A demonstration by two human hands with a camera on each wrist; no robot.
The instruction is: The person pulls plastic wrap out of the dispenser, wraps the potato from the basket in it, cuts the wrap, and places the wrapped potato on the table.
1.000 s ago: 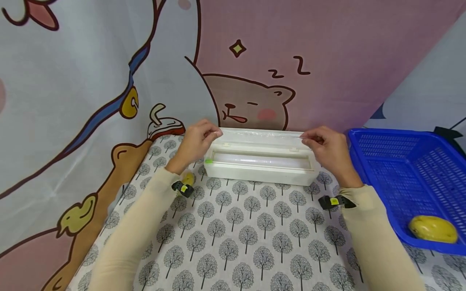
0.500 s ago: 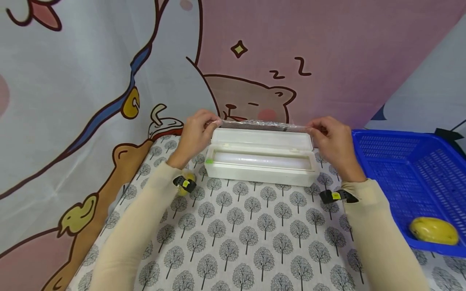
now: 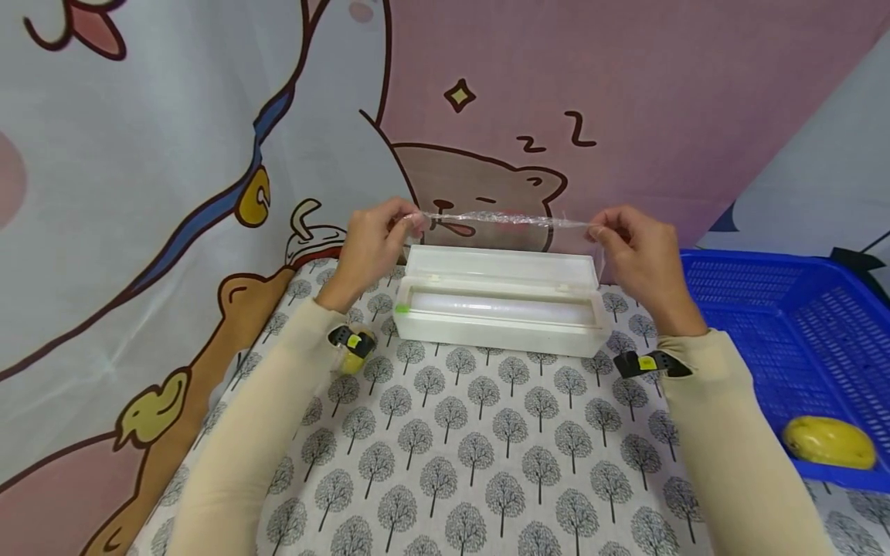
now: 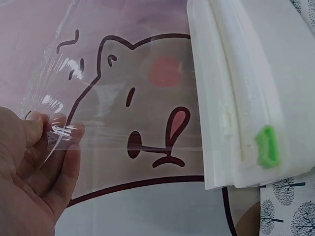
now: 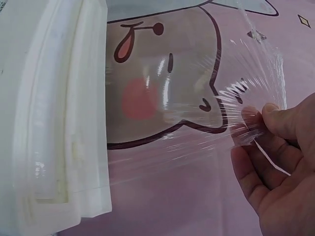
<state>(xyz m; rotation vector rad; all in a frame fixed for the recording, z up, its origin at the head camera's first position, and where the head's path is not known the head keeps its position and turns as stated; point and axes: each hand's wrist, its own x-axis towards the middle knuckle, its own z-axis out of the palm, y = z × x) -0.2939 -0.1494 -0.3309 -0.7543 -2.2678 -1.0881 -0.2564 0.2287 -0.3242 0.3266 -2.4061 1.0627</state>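
Note:
A clear sheet of plastic wrap (image 3: 501, 218) stretches between the two hands, its gathered edge above the back of a white dispenser box (image 3: 501, 332). My left hand (image 3: 375, 243) pinches one corner between thumb and fingers; in the left wrist view creases fan out from the pinch on the plastic wrap (image 4: 118, 98). The other corner is pinched by my right hand (image 3: 640, 251), also plain in the right wrist view (image 5: 280, 152). The box lid (image 3: 501, 265) stands raised, and a roll of wrap (image 3: 501, 306) lies inside. A green piece (image 3: 402, 308) sits at the box's left end.
A blue plastic basket (image 3: 765, 324) stands at the right with a yellow fruit (image 3: 829, 442) in it. Another yellow item (image 3: 356, 359) lies partly hidden beneath the left wrist. Behind the box hangs a cartoon-print cloth (image 3: 626, 93); a tree-patterned cloth (image 3: 480, 432) covers the table.
Both hands have risen and moved back from the box lid, drawing the plastic wrap up above it. The right hand has shifted slightly to the right. The box has stayed in place.

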